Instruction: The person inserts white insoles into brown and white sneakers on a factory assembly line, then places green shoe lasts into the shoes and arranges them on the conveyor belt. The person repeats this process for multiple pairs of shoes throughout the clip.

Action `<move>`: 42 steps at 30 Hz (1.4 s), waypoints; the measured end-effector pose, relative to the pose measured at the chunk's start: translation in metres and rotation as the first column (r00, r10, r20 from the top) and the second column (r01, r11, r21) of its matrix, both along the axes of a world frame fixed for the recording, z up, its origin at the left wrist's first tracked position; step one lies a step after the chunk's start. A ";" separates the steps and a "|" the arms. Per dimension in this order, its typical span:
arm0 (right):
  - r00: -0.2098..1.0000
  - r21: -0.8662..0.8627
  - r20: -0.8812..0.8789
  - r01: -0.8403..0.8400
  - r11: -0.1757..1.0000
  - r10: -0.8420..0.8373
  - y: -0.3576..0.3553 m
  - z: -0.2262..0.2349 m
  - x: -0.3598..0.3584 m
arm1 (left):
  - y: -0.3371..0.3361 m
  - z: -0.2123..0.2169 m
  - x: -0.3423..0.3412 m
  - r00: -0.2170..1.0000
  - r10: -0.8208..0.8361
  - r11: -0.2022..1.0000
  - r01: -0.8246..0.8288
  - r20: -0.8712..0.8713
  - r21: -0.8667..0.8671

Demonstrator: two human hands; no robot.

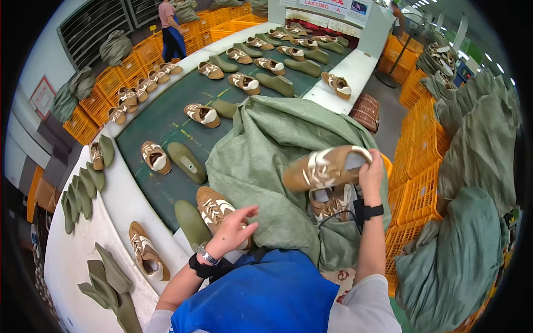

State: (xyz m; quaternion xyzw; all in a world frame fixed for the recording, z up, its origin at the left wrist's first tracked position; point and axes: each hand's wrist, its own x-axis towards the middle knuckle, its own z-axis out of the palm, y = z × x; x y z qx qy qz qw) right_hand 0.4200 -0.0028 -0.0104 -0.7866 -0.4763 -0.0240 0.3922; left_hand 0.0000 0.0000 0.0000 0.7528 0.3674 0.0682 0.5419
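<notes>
Green belt (166, 119) at left already carries many tan shoe uppers paired with green lasts, near to far; left hand (236, 225) rests open-fingered on the nearest shoe (214, 208) — right hand (371, 172) grips another tan shoe (322, 169) above the open sack (266, 161), more inside.

Your right hand (371, 173) gripped a tan suede-like shoe (325, 168) with glossy pale straps; the green sack (266, 161) looked coarsely woven, the upper-left crates (136, 61) hard orange plastic.

green sack (266, 161) blocking front, belt (161, 122) crowded
</notes>
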 end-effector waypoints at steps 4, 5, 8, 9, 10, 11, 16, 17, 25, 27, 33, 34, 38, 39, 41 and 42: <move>0.680 0.142 -0.677 -0.255 0.956 0.282 -0.010 0.032 -0.082 | -0.003 0.013 0.011 0.917 0.296 0.944 -0.324 0.266 0.066; 0.525 0.170 -0.773 -0.372 0.913 0.358 -0.015 0.031 -0.112 | -0.002 0.015 0.012 0.868 0.376 0.914 -0.405 0.324 0.026; 0.675 0.141 -0.177 -0.702 0.698 0.716 -0.036 0.021 -0.195 | 0.017 0.022 -0.001 0.527 0.700 0.708 -0.603 0.483 -0.369; 0.558 0.042 -0.364 -0.790 0.611 0.746 -0.046 0.019 -0.214 | 0.020 0.024 -0.006 0.445 0.769 0.627 -0.663 0.458 -0.408; 0.477 -0.043 -0.600 -0.821 0.569 0.642 -0.049 0.015 -0.237 | 0.023 0.024 -0.012 0.449 0.722 0.662 -0.669 0.526 -0.338; 0.520 -0.086 -0.486 -0.828 0.555 0.702 -0.052 0.013 -0.253 | 0.027 0.024 -0.018 0.411 0.729 0.637 -0.701 0.548 -0.321; 0.551 0.123 -0.134 -0.815 0.566 0.823 -0.025 -0.028 -0.242 | 0.029 0.016 -0.051 0.174 0.830 0.502 -0.649 0.530 -0.572; 0.670 0.030 0.040 -0.743 0.669 0.742 -0.016 -0.043 -0.235 | 0.031 0.010 -0.052 0.122 0.852 0.465 -0.622 0.509 -0.629; 0.977 -0.248 0.044 -0.193 0.949 0.211 0.058 -0.116 -0.149 | 0.045 -0.077 -0.011 0.332 0.883 0.462 -0.743 0.333 -0.484; 0.998 -0.019 0.047 -0.035 0.999 0.036 0.066 -0.108 -0.134 | 0.051 -0.092 -0.015 0.260 0.946 0.324 -0.789 0.195 -0.522; 0.869 0.122 -0.421 -0.230 0.966 0.260 0.059 -0.076 -0.113 | 0.047 -0.092 -0.014 0.736 0.660 0.663 -0.664 0.148 0.345; 0.972 0.047 -0.212 -0.095 0.994 0.103 0.059 -0.075 -0.103 | 0.044 -0.089 -0.012 0.748 0.664 0.691 -0.611 -0.003 0.386; 0.991 -0.279 0.134 0.012 0.960 0.026 0.074 -0.088 -0.068 | 0.042 -0.081 -0.009 0.722 0.659 0.659 -0.417 -0.213 0.626; 0.991 -0.283 0.126 -0.005 0.959 0.042 0.078 -0.093 -0.063 | 0.043 -0.082 -0.012 0.711 0.668 0.656 -0.424 -0.218 0.625; 0.992 -0.360 0.084 -0.055 0.931 0.091 0.085 -0.096 -0.058 | 0.043 -0.087 -0.020 0.670 0.680 0.689 -0.444 -0.299 0.573; 0.990 -0.364 0.065 -0.091 0.927 0.122 0.087 -0.092 -0.057 | 0.042 -0.090 -0.026 0.681 0.687 0.681 -0.483 -0.253 0.550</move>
